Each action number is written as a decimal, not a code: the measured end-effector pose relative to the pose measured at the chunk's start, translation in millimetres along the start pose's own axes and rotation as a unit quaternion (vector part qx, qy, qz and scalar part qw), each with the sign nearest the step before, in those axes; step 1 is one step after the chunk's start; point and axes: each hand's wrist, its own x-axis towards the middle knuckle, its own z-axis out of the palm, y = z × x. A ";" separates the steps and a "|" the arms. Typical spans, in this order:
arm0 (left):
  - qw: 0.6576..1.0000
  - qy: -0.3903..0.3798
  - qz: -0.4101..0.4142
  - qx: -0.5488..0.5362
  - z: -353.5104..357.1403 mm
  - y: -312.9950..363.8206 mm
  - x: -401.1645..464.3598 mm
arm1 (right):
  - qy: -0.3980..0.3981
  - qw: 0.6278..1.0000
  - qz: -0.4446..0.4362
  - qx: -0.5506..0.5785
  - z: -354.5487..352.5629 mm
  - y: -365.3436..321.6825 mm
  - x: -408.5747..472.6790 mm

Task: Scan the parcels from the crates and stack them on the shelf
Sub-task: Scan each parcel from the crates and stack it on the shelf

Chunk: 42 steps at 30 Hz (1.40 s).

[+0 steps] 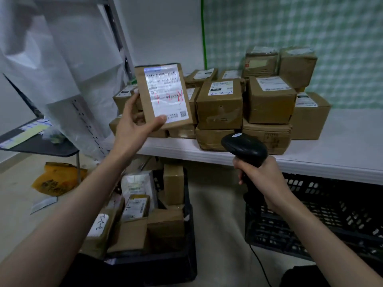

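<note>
Hands hold parcel [163, 96] (label up), scanner [244, 149] beside shelf edge [310, 164].

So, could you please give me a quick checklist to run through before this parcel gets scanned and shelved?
1. Parcel gripped: ok, the left hand holds its lower edge, thumb on the front.
2. Label facing out: ok, label is in full view, barcodes uncovered.
3. Scanner in hand: ok, the right hand grips its handle.
4. Scanner aimed at label: cannot tell, its head sits low and to the right of the parcel.
5. Room on shelf: ok, bare surface right of the stacked boxes.
6. Scan registered: cannot tell.
</note>
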 end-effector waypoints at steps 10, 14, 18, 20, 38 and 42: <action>0.992 -0.070 -0.047 -0.092 101.1 66.7 157.1 | 0.042 0.983 -0.053 -0.171 -33.5 -8.2 22.9; 0.991 -0.075 -0.074 -0.082 155.9 71.2 210.9 | 0.062 0.976 -0.055 -0.200 -45.0 -8.6 38.7; 0.984 -0.090 -0.117 -0.103 200.2 67.9 250.7 | 0.062 0.977 -0.057 -0.198 -53.5 -6.7 51.1; 0.981 -0.093 -0.136 -0.101 219.0 62.7 267.3 | 0.057 0.975 -0.061 -0.207 -56.6 -4.6 55.1; 0.895 -0.099 0.058 0.431 199.7 42.0 270.0 | 0.027 0.974 -0.072 -0.214 -35.5 -3.7 56.3; 0.866 -0.073 0.106 0.484 151.3 26.1 215.9 | 0.011 0.975 -0.072 -0.210 -26.9 -3.1 43.8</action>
